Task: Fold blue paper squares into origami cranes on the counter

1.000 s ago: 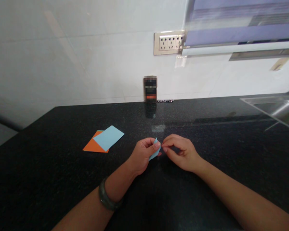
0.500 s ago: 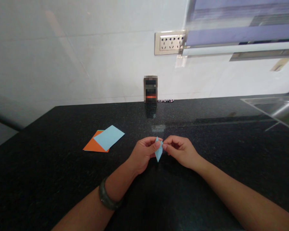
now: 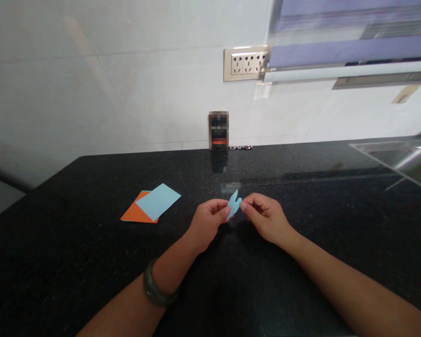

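A small light blue folded paper (image 3: 234, 206) is held up over the dark counter, with pointed tips at its upper end. My left hand (image 3: 209, 221) pinches its lower left side between thumb and fingers. On the other side, my right hand (image 3: 265, 216) is closed, thumb and forefinger pinching the right-hand tip of the folded paper. The finer folds are too small to make out. Away to the left, a flat light blue paper sheet (image 3: 159, 200) lies partly over an orange paper sheet (image 3: 137, 209).
The black speckled counter (image 3: 126, 271) meets a pale tiled wall (image 3: 143, 93). A small blurred-out upright object (image 3: 219, 131) stands against the wall beside a beaded strand (image 3: 241, 148). A metal sink (image 3: 407, 157) is at the right, and a socket panel (image 3: 245, 64) is above.
The folded paper has turned from nearly upright to leaning right, and its tips now spread apart. My left thumb has moved down to its lower part. The loose sheets have stayed put.
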Demonstrator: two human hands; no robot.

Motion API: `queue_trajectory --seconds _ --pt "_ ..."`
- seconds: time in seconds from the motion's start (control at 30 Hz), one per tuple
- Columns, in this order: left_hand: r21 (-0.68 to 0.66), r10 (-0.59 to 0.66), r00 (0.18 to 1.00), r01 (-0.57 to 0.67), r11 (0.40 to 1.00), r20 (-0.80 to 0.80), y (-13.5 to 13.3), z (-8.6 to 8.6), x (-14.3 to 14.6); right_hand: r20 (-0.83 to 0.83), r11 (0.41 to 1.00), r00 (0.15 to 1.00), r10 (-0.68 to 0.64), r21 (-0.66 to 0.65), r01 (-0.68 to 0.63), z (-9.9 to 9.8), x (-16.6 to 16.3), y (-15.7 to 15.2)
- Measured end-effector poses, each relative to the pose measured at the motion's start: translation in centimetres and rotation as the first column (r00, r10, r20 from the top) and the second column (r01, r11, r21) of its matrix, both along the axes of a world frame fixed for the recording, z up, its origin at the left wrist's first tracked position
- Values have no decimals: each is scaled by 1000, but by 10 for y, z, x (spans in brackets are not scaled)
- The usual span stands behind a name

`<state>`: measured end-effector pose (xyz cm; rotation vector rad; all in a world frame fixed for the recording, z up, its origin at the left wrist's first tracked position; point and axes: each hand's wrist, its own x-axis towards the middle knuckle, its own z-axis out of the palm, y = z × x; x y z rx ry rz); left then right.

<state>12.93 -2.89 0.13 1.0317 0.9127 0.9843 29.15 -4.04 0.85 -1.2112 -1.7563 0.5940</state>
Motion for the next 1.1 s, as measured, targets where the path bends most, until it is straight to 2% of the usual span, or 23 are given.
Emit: queue_trajectory --seconds 0.33,0.6,0.7,0.83,0.9,1.1 --pt "36 70 997 -70 997 -7 -1 3 2 30 999 999 -29 43 28 4 1 0" --pt "159 93 990 -76 984 -102 2 3 1 -171 991 985 24 -124 -46 -2 -1 0" --pt "205 92 985 -61 977 -145 2 2 0 -202 989 979 10 -140 -39 -6 -2 1" --pt "267 108 975 -53 962 -193 3 0 -2 -134 994 991 3 -105 -17 -8 -3 2" --pt "257 107 978 -59 965 -178 3 -1 -2 -84 997 996 9 -73 -15 -8 -2 2" --pt "206 5 995 15 978 -96 0 1 0 7 996 998 66 -54 -65 -4 -1 0"
